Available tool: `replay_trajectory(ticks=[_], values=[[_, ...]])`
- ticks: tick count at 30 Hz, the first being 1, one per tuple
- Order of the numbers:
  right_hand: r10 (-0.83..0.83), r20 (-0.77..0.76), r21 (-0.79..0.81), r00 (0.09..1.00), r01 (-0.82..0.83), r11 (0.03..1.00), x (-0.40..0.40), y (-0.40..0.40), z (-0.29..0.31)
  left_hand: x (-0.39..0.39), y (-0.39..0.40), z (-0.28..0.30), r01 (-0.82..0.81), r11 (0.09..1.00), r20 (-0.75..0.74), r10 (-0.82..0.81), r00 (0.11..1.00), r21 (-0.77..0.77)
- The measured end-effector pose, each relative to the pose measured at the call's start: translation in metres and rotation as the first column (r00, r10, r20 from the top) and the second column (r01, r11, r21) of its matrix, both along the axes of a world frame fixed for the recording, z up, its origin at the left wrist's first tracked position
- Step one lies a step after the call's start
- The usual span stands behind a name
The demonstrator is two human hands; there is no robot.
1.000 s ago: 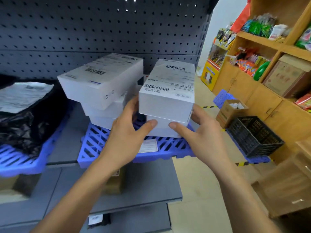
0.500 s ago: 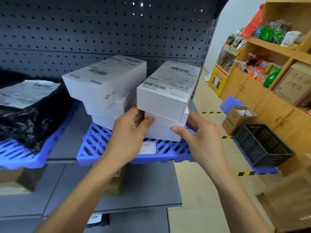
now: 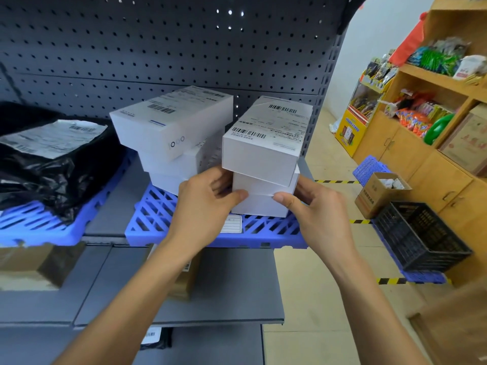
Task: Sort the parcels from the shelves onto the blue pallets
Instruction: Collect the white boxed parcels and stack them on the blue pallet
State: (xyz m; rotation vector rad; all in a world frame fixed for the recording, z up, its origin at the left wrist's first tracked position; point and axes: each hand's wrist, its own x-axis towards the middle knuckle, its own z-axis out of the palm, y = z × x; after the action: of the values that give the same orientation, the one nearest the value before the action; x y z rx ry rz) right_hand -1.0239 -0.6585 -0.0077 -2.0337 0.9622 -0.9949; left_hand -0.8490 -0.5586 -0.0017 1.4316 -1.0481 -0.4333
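Since 1.0 s ago, top box [image 3: 263, 143] skewed on lower box [image 3: 263, 198]. Both hands, left [image 3: 205, 204] and right [image 3: 319, 209], grasping lower box on pallet [image 3: 158, 219], directly ahead, long axis running away, equally near.

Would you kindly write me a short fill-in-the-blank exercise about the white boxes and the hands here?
1. Both hands grip the ____ box of the right-hand stack.
2. The white boxes stand on a ____ pallet.
3. The left hand and right hand share ____ box.
4. Left of the boxes lies a ____ bagged parcel.

Missing words: lower; blue; one; black
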Motion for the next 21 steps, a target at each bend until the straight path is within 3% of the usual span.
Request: replay_trajectory(ticks=[10,17,21], values=[[0.026,0.006,-0.008,1.000,-0.026,1.000,-0.013,-0.006,0.001,-0.014,-0.001,-0.003,-0.038,0.999,-0.055,0.036,0.998,-0.036],[0.060,-0.038,0.005,0.997,-0.060,0.998,-0.017,-0.001,0.007,-0.014,0.002,0.001,-0.040,0.999,0.020,0.040,0.999,-0.012],[0.094,0.108,-0.034,0.990,-0.091,0.995,-0.018,0.010,0.022,-0.018,0.005,0.005,-0.002,0.997,-0.013,0.001,1.000,-0.073]])
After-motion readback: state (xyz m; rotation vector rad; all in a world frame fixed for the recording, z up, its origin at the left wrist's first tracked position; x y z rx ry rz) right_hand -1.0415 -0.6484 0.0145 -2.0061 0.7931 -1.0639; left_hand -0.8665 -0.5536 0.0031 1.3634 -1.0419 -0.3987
